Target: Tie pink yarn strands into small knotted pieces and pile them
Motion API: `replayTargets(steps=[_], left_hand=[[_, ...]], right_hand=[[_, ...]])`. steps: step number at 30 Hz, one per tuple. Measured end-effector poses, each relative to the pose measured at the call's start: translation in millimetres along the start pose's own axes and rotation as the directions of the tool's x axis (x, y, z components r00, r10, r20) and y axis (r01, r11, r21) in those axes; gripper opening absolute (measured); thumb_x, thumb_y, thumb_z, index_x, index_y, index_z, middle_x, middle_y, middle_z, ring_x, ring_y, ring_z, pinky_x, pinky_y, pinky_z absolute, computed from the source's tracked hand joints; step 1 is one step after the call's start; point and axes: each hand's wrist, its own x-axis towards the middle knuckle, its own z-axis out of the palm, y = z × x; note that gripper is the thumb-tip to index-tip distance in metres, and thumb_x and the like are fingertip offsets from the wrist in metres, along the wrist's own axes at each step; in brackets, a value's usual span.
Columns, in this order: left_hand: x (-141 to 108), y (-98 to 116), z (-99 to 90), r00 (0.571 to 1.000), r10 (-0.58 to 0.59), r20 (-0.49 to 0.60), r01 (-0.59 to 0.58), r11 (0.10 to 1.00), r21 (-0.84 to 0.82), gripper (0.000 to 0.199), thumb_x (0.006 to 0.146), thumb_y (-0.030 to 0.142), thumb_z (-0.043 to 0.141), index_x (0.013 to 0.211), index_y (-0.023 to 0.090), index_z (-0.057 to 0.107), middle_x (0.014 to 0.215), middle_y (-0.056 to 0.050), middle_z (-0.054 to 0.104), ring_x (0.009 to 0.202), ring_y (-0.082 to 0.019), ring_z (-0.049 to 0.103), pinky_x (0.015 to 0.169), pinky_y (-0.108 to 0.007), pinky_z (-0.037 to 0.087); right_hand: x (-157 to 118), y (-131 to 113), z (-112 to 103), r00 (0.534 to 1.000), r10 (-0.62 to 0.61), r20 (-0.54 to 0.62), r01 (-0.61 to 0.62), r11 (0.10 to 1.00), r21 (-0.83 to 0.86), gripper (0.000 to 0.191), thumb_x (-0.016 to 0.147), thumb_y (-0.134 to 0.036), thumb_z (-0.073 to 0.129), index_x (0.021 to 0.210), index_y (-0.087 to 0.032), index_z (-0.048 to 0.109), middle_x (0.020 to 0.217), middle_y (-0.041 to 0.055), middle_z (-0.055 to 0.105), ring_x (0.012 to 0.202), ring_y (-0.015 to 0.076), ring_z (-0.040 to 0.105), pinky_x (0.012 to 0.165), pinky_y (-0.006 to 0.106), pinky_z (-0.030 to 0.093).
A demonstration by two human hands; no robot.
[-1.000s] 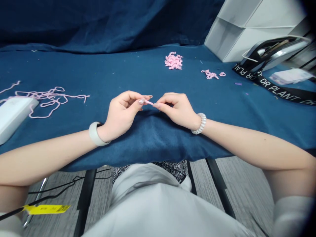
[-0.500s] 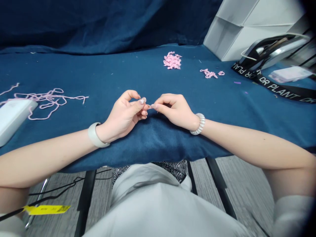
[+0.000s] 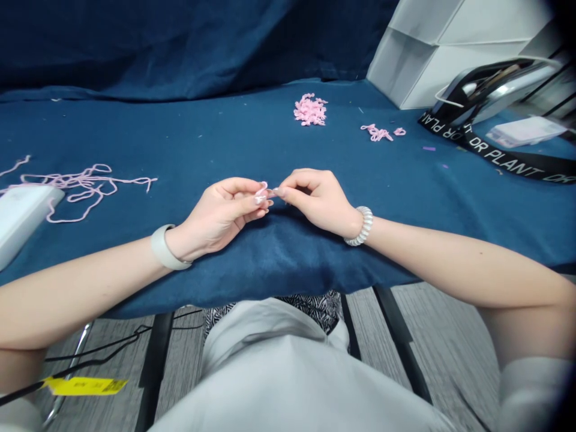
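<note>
Near the front edge of the blue cloth, my left hand [image 3: 220, 213] pinches a short piece of pink yarn [image 3: 270, 193] between thumb and forefinger, a small loop showing above the fingertips. My right hand [image 3: 317, 201] pinches the same yarn from the other side, its fingertips almost touching those of the left. Much of the yarn is hidden by the fingers. Farther back lies a pile of small pink yarn pieces [image 3: 310, 110], with a few looser pink pieces [image 3: 378, 132] to its right. A tangled length of pink yarn [image 3: 85, 183] lies at the left.
A white box-like object [image 3: 27, 219] sits at the left edge, touching the tangled yarn. At the back right stand white boxes [image 3: 468, 69], beside a black lettered strap [image 3: 504, 158] and a flat pale case [image 3: 526, 131]. Small purple scraps lie near the strap.
My left forefinger has come down toward the thumb, and a small pink loop now shows between them. My left wrist has shifted slightly left; my right hand has barely moved.
</note>
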Motion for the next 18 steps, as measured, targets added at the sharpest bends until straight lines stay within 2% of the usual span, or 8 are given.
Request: replayTargets(steps=[4,11,18], left_hand=[[1.1,1.1,-0.4,1.000,0.005,-0.005,-0.005,1.000,-0.004,0.025,0.065,0.019,0.083,0.080,0.015,0.063,0.075,-0.001,0.072,0.065,-0.008,0.067,0.062,-0.017,0.056],[-0.4,5.0,2.9,0.999,-0.035,-0.033,0.035,0.999,-0.010,0.039,0.066,0.020,0.082,0.083,0.019,0.047,0.070,0.004,0.070,0.059,-0.009,0.066,0.051,-0.016,0.054],[1.5,5.7,0.2,0.995,-0.098,0.007,0.099,0.993,-0.062,0.034,0.067,0.018,0.081,0.082,0.017,0.050,0.069,0.003,0.069,0.059,-0.008,0.065,0.051,-0.015,0.055]], right_hand=[[0.5,0.4,0.5,1.000,0.000,0.002,0.000,1.000,-0.001,0.024,0.084,-0.032,0.063,0.071,-0.012,0.069,0.071,0.0033,0.067,0.064,0.0104,0.056,0.064,0.024,0.041],[0.9,3.1,3.7,0.999,0.032,0.036,-0.034,0.998,0.046,0.020,0.085,-0.027,0.059,0.076,-0.011,0.067,0.070,0.0019,0.065,0.063,0.0094,0.053,0.062,0.023,0.040],[1.4,3.3,3.3,1.000,0.023,0.013,-0.024,0.998,0.062,0.016,0.085,-0.023,0.059,0.077,-0.012,0.067,0.072,0.0015,0.065,0.064,0.0095,0.054,0.065,0.023,0.041]])
